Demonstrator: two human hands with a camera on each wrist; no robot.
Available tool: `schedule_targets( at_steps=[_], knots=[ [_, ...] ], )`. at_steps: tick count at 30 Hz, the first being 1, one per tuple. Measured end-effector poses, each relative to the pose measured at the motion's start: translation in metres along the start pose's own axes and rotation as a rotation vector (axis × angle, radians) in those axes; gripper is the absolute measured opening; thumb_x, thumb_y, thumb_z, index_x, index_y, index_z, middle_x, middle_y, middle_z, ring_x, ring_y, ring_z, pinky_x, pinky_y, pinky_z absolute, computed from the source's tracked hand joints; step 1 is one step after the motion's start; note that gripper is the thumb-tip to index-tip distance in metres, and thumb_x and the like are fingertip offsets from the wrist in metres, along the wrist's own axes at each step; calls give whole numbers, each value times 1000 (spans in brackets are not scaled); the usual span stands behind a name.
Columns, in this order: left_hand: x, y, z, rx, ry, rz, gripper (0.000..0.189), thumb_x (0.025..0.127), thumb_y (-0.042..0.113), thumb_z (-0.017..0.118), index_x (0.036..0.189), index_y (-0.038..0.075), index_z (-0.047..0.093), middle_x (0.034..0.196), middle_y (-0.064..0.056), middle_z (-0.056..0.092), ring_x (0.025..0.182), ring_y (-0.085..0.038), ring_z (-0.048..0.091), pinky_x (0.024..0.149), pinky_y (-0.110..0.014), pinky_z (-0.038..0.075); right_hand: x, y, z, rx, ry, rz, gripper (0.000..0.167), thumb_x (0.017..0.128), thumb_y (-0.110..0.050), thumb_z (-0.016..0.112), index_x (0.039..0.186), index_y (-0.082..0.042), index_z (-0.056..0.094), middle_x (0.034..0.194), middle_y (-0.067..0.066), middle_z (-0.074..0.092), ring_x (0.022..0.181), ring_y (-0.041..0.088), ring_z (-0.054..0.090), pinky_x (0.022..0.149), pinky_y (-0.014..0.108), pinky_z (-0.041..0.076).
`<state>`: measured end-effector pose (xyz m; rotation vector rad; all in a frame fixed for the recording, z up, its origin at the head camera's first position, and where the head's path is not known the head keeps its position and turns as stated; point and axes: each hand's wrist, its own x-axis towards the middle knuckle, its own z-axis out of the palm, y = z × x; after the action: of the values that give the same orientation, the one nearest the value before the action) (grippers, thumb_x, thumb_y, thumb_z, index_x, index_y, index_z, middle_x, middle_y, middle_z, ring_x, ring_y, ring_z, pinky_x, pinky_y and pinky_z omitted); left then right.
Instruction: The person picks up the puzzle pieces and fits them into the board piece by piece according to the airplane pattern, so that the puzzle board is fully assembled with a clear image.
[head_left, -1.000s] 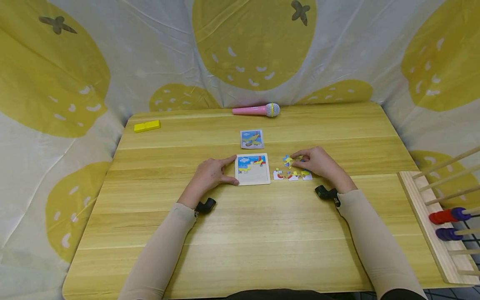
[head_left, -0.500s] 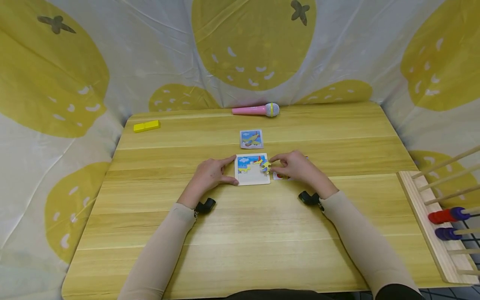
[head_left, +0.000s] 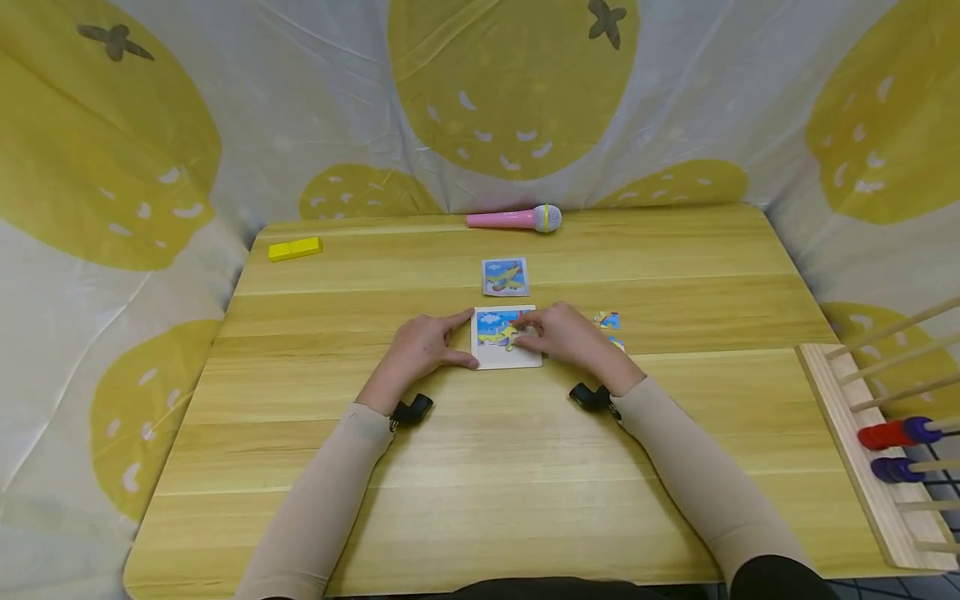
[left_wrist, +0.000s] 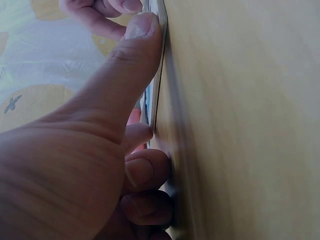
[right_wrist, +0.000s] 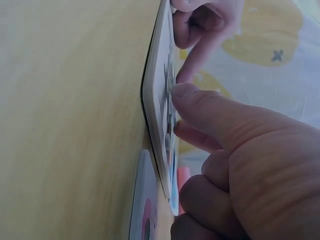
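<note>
A shallow puzzle tray [head_left: 489, 360] lies mid-table, its upper part filled with blue, red and yellow pieces and its lower part bare. My left hand [head_left: 423, 346] holds the tray's left edge, thumb at the near corner and index finger at the far one. Over the tray, my right hand [head_left: 567, 335] pinches a yellow puzzle piece [head_left: 509, 335] between thumb and index finger. In the right wrist view, the right thumb [right_wrist: 200, 105] is at the tray's surface; the piece is mostly hidden. Loose puzzle pieces [head_left: 608, 320] lie right of the tray, partly covered by the right hand.
A picture card [head_left: 505, 277] showing a yellow plane lies just beyond the tray. A pink toy microphone [head_left: 502, 219] rests at the table's back edge, with yellow blocks [head_left: 295, 248] at the back left. A wooden bead frame [head_left: 862, 450] stands at the right edge.
My right hand has carried the yellow puzzle piece leftward from the loose pieces to the tray, beside the pieces lying in it. My left hand has stayed at the tray's edge.
</note>
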<state>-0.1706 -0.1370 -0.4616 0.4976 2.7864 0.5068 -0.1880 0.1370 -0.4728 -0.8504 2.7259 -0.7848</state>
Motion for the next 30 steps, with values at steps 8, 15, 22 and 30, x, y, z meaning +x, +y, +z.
schedule_targets(
  at_steps=[8,15,22,30],
  knots=[
    [1,-1,1,7,7,10,98,78,65,85,161,29,49,73,0,49,63,-16,35,63,-32,27,2,-2,0,4,0,-11,34,98,-33,78,122,-9,80,81,1,74,63,11,48,60,27,37],
    [1,-3,2,6,14,21,98,77,65,86,161,29,49,73,1,49,62,-15,35,62,-32,28,4,-4,3,-7,4,-35,35,96,-35,80,122,-12,80,64,-4,54,58,9,41,58,26,32],
    [1,-2,2,13,16,25,98,77,65,85,161,29,49,70,2,47,62,-15,33,61,-32,27,6,-11,6,-41,7,-33,32,98,-33,78,121,-12,80,61,-5,54,56,8,39,56,25,31],
    [1,-1,1,13,16,27,98,77,64,86,161,29,49,71,2,49,62,-15,34,61,-31,27,6,-18,6,-109,-5,-32,32,101,-34,74,124,-11,79,58,-4,55,54,8,38,56,25,31]
  ],
)
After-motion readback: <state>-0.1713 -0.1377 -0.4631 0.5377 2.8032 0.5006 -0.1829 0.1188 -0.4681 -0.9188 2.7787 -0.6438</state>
